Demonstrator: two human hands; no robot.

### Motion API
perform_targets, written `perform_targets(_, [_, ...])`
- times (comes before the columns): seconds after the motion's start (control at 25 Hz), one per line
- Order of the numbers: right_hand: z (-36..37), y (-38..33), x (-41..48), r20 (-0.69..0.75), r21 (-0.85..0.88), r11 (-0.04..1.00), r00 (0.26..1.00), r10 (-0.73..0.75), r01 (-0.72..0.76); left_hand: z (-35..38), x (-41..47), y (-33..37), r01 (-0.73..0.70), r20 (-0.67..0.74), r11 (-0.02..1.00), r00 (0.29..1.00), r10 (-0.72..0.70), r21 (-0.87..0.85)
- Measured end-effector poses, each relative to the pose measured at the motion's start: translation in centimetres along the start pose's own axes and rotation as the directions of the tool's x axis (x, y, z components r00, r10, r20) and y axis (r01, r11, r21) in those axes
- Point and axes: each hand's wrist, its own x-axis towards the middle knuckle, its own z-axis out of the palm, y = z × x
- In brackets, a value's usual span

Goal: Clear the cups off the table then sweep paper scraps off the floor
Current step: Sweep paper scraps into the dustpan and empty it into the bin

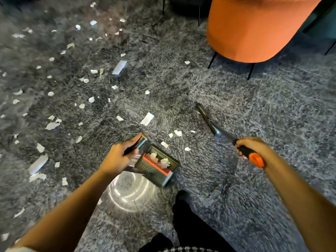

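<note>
White paper scraps point(147, 119) lie scattered over the grey shaggy carpet, thickest to the left and far left. My left hand point(119, 154) grips the handle of a dark dustpan point(157, 165) with an orange comb edge; a few scraps sit inside it. My right hand point(251, 146) grips the black and orange handle of a broom point(209, 120), whose dark head reaches out over the carpet to the upper left. Some scraps point(177, 133) lie between the dustpan and the broom head.
An orange upholstered chair point(254, 28) on thin black legs stands at the upper right. A shiny round metal object point(131, 191) sits below the dustpan, near my dark-clad legs point(190, 224).
</note>
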Motion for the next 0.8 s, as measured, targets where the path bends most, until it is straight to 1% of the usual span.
perform_targets(0.08, [0.3,-1.9,2.3,-0.002,-0.017,1.0,1.0,-0.024,0.024,-0.4,1.1,0.2,0.0,0.01,1.0,1.0,0.0,0.026])
perform_targets(0.2, [1.8,-3.7,5.6,0.001,-0.087,0.996,1.0,-0.025,0.025,-0.8,2.2,0.1,0.024,0.013,1.0,1.0,-0.024,0.02])
perform_targets(0.32, [4.4,-4.4,7.6,0.043,-0.222,0.975,0.999,-0.009,0.018,-1.1,2.5,-0.3,0.043,0.01,0.998,0.999,-0.044,0.049])
perform_targets(0.4, [6.0,-3.7,7.8,0.089,-0.343,0.939,0.996,0.025,0.007,-1.2,2.5,-0.4,0.047,0.016,0.998,0.999,-0.047,0.048])
perform_targets(0.48, [7.1,-2.1,6.7,0.14,-0.419,0.908,0.988,0.064,0.001,-1.2,2.7,-0.5,0.052,0.018,0.998,0.998,-0.053,0.04])
perform_targets(0.6, [7.5,0.8,4.0,0.162,-0.509,0.861,0.984,0.081,0.012,-1.1,3.0,-0.7,0.054,0.02,0.998,0.998,-0.055,0.044])
perform_targets(0.8, [7.6,3.4,-2.5,0.287,-0.592,0.805,0.943,0.17,0.035,-1.2,3.1,-1.4,0.032,0.01,0.999,0.999,-0.033,0.034])
